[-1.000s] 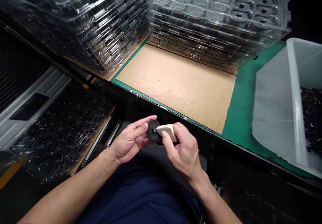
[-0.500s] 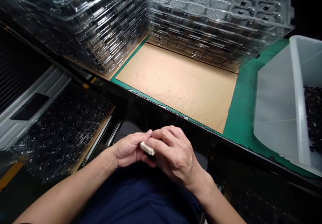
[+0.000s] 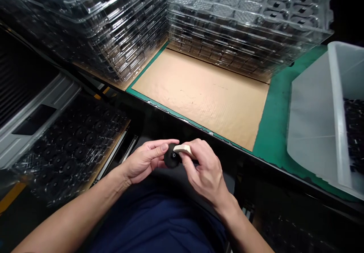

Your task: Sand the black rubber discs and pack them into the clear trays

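A small black round disc-like part (image 3: 171, 158) with a light ring at its centre is pinched between the thumb and fingers of my left hand (image 3: 146, 158). My right hand (image 3: 203, 166) grips a cream-coloured, flat block-like piece (image 3: 184, 149), whose kind I cannot make out. The piece's end lies over the disc near its centre; whether it presses on it I cannot tell. Both hands are above my lap, in front of the table edge. Part of the cream piece is hidden inside my right fingers.
Stacked clear plastic trays (image 3: 244, 22) stand at the back, with another tray stack (image 3: 113, 37) on the left. Brown cardboard (image 3: 204, 97) lies on the green tabletop (image 3: 273, 105). A whitish bin (image 3: 313, 120) of black parts is at right. Lower left, a tray (image 3: 71, 147) holds black discs.
My hands have turned and drawn slightly apart, bringing the black disc into view in my left hand. The cream piece has shifted right and up, and more of it shows in my right hand.
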A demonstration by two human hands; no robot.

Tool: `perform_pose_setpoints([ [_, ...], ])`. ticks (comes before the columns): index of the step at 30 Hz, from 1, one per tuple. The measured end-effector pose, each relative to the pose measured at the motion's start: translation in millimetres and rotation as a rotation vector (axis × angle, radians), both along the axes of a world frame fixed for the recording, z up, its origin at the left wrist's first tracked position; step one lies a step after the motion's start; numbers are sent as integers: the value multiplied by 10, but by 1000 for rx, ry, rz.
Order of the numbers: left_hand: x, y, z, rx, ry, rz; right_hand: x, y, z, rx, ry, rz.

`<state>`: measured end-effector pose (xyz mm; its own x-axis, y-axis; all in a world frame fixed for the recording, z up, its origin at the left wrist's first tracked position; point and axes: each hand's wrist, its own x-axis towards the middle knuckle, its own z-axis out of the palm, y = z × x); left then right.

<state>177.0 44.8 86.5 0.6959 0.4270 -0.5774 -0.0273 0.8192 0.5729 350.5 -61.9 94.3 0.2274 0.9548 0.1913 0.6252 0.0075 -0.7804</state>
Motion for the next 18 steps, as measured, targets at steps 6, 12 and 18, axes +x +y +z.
perform_pose_setpoints([
  [6, -35, -51, -99, -215, 16, -175, 80, 8, 66, 131, -132, 294],
  [12, 7, -51, -56, -157, -50, 63, 33, 12, 24, 80, -139, 75],
  [18, 102, -86, -56, 136, -69, 197, -136, 38, 72, -327, 366, -123],
])
